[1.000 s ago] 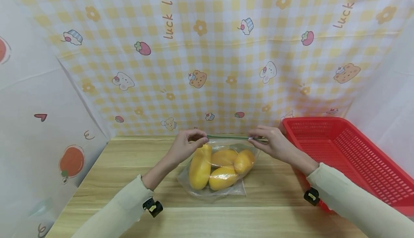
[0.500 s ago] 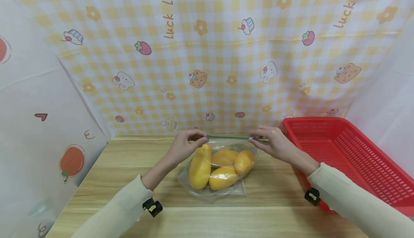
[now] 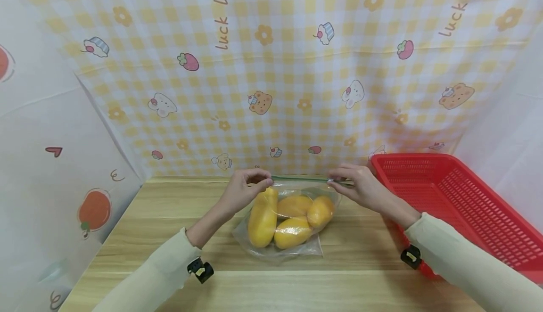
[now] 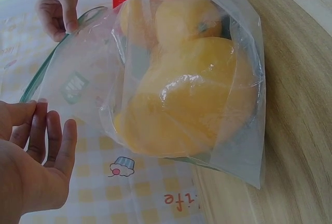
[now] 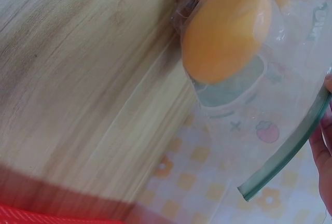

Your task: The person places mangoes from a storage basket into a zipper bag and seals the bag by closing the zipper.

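Note:
A clear zip bag [image 3: 280,255] with a green zip strip [image 3: 299,178] along its top lies on the wooden table, holding several yellow mangoes [image 3: 261,220]. At the left end of the strip, my left hand [image 3: 248,185] pinches the bag's top edge between thumb and fingers; the left wrist view shows the other fingers of this left hand [image 4: 39,162] spread loosely. Further right along the strip, my right hand [image 3: 356,185] pinches it near a small pale slider [image 3: 330,180]. In the right wrist view, the green strip's end [image 5: 280,162] sticks out past my right fingers [image 5: 324,151].
A red perforated basket [image 3: 428,175] stands on the right, close beside my right forearm. Behind the table [image 3: 182,208] hangs a yellow checked cloth [image 3: 237,76]. White printed sheets [image 3: 46,128] flank the left side.
My right hand has shifted very slightly right along the strip with the slider. The left hand and the mangoes stay in place.

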A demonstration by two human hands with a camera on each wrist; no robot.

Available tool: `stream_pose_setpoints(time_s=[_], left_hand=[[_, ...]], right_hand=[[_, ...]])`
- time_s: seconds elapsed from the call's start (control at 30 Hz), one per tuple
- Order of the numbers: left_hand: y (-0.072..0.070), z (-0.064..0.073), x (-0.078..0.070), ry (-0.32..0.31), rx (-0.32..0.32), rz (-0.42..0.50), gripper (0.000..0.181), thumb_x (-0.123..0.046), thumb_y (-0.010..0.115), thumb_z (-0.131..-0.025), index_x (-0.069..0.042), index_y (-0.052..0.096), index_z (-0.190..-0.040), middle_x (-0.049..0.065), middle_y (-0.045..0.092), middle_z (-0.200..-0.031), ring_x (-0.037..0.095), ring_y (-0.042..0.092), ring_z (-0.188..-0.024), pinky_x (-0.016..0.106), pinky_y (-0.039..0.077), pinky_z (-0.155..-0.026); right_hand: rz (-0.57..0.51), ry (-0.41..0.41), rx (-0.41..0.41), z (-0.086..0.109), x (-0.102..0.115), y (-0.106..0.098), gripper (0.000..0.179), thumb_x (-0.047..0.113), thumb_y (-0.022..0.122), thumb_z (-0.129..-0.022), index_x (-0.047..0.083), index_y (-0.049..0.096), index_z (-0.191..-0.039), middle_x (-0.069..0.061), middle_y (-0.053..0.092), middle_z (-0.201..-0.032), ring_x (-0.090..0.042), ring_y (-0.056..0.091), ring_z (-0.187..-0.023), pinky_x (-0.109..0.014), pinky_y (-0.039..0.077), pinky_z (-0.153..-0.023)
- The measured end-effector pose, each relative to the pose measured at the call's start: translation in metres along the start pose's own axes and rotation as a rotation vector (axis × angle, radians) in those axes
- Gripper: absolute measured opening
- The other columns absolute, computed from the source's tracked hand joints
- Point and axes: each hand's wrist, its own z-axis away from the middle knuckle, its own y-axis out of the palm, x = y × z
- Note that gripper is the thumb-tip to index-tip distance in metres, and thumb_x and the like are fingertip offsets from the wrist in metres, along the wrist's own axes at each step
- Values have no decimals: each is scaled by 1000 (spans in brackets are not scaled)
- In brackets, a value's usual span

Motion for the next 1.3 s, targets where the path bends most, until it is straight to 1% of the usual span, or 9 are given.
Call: stream_pose_setpoints(time_s=[0.1,0.33,0.47,0.67,0.9,1.17,1.3], left_hand=[[0,0,0,4,1,3,9,-9,69,-99,-3,74,-104,4,73,-96,35,67,-96,37,60,-83],[0,0,-1,5,2,17,10,-8,69,-99,-3,74,-104,5,73,-96,36,67,-97,36,60,-83],[0,0,0,16,6,20,11,-9,69,-99,-1,74,-105,6,72,-97,36,67,-97,35,60,-83],[1,1,1,25,10,29,13,-9,69,-99,1,73,-106,9,72,-99,37,67,-97,37,60,-85],[1,1,2,26,8,37,14,-8,69,-98,2,73,-106,10,72,-99,39,66,-97,40,60,-86],[1,3,2,21,11,41,14,-8,69,-98,3,73,-106,11,72,-99,40,66,-97,37,60,-86],[2,3,2,24,9,43,14,-8,69,-98,3,72,-106,12,72,-99,40,66,-97,37,60,-86]], right_hand=[[2,-1,-2,0,-1,0,26,-5,85,-78,5,74,-100,5,66,-89,-10,67,-81,-25,60,-68],[1,-6,0,1,-2,-1,29,-7,85,-76,5,74,-99,5,65,-89,-9,67,-81,-13,54,-72],[2,-5,-1,2,-2,-1,28,-7,85,-76,5,74,-99,5,65,-88,-9,66,-80,-11,53,-72],[7,-9,-8,4,-3,-1,27,-7,85,-76,6,74,-98,5,65,-87,-9,65,-79,-14,53,-69],[0,-7,-13,5,-4,1,25,-5,84,-78,7,74,-97,7,64,-87,-8,64,-79,-21,57,-66],[-10,-6,-21,6,-4,2,26,-8,83,-78,6,74,-98,6,64,-88,-9,65,-79,-28,60,-66],[-11,-7,-23,7,-4,3,26,-8,83,-78,5,74,-99,5,65,-89,-10,66,-80,-26,60,-68]])
